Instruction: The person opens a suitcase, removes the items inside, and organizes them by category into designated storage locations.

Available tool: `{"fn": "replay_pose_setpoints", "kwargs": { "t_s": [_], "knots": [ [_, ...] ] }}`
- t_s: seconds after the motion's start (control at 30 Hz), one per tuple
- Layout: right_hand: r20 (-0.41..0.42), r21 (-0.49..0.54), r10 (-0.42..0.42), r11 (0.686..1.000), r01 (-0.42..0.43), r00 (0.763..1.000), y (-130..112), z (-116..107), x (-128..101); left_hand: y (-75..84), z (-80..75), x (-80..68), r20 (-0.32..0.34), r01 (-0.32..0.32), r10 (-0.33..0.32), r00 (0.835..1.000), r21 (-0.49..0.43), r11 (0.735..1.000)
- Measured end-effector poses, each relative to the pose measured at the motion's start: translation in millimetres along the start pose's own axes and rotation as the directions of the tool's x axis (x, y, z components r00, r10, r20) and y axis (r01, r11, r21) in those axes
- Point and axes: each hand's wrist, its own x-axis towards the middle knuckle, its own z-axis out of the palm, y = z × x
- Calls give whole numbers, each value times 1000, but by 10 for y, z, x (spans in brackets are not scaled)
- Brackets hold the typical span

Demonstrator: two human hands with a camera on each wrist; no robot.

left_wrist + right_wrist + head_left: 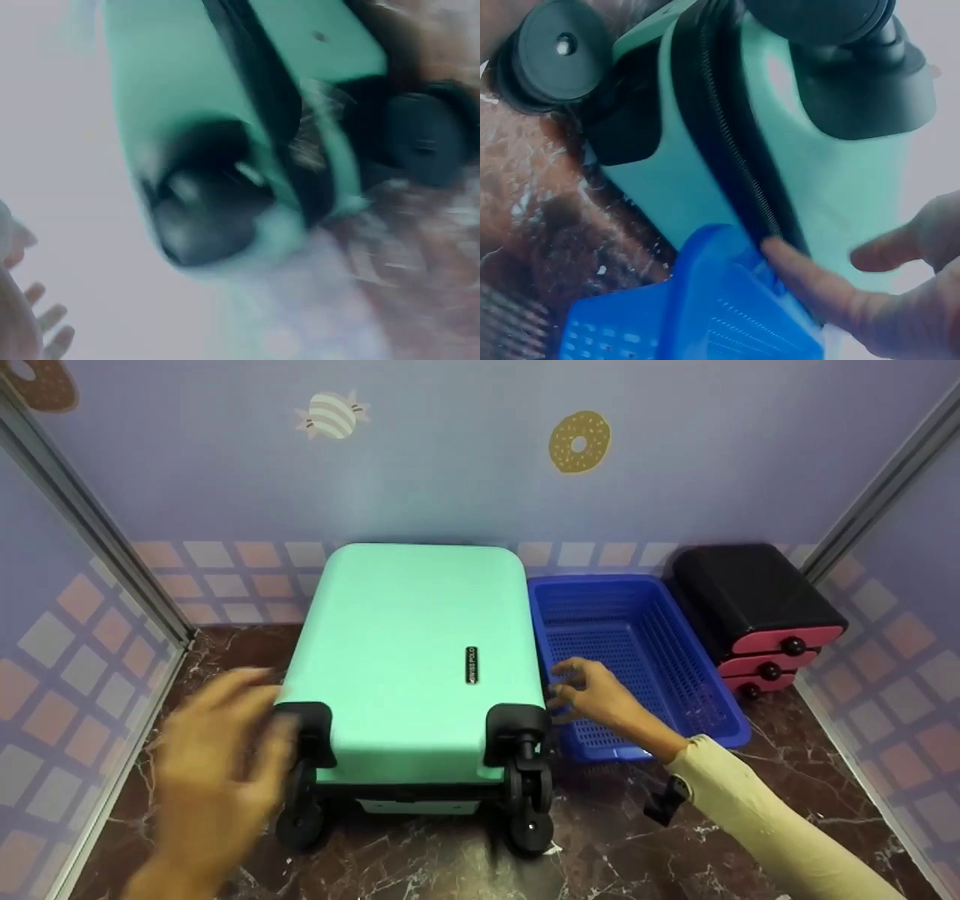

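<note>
A mint-green hard suitcase (412,645) lies flat on the marble floor with its black wheels (529,802) toward me. My left hand (225,735) hovers, motion-blurred, beside the suitcase's near-left corner; its fingers are spread and it holds nothing. My right hand (581,690) reaches into the gap between the suitcase's right side and a blue basket (592,582). In the right wrist view its fingers (802,270) lie fairly straight against the black zipper seam of the suitcase (832,195). The left wrist view is blurred, showing the suitcase (172,97) and a wheel (427,135).
The blue perforated basket (705,315) stands right against the suitcase. A black drawer unit with pink drawer fronts (750,600) sits at the back right. Patterned walls close in on three sides. Bare marble floor (420,870) lies in front of the wheels.
</note>
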Motion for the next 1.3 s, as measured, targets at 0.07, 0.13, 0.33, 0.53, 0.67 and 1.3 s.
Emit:
{"fn": "replay_pose_setpoints", "kwargs": {
  "t_s": [0.07,0.13,0.33,0.53,0.67,1.3],
  "knots": [
    [37,-19,18,1000,-17,999,41,13,-1,230,243,64,95,-197,197,976,-18,980],
    [60,-69,12,998,-8,998,64,49,3,441,519,59,261,-341,341,903,-47,939],
    [68,-235,-30,971,45,997,106,200,30,780,1242,-164,677,-669,489,550,7,743],
    [25,-555,-158,819,145,987,81,271,53,751,1626,-231,479,-775,662,576,64,629],
    [43,-567,-204,801,192,978,80,298,69,673,1645,-152,328,-800,749,576,39,598],
    [47,-934,-512,282,220,858,280,616,126,485,549,744,-427,-420,263,865,-330,845]
  ]
}}
